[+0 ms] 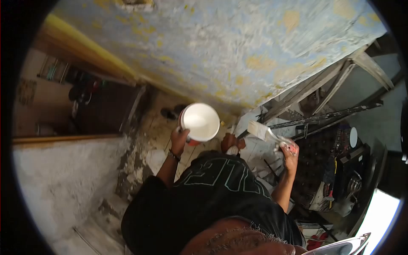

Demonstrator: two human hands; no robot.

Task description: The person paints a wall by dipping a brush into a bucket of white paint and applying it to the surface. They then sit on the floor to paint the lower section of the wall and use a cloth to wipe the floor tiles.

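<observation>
Left hand (179, 138): grip closed around the side of a bucket (199, 122), held up at chest height in front of the body
Bucket: round, red outside as far as the lower edge shows, filled nearly to the rim with smooth white paint
Right hand (290, 151): grip clenched on the handle of a paintbrush (265, 132), out to the right and well apart from the bucket
Paintbrush: wide and flat, bristles pale with white paint, pointing left and up toward the wall (221, 46)
Wall: rough and patchy, blue-grey with yellow spots showing through, just beyond the bucket
Clothing: black shirt (212, 191) with pale outlined lettering; dark band on the left wrist
Ladder (323, 117): paint-splashed frame, right of the brush
Floor (140, 161): littered with flakes and white spatter below the left arm
Shelf (55, 70): upper left, contents too blurred to tell
</observation>
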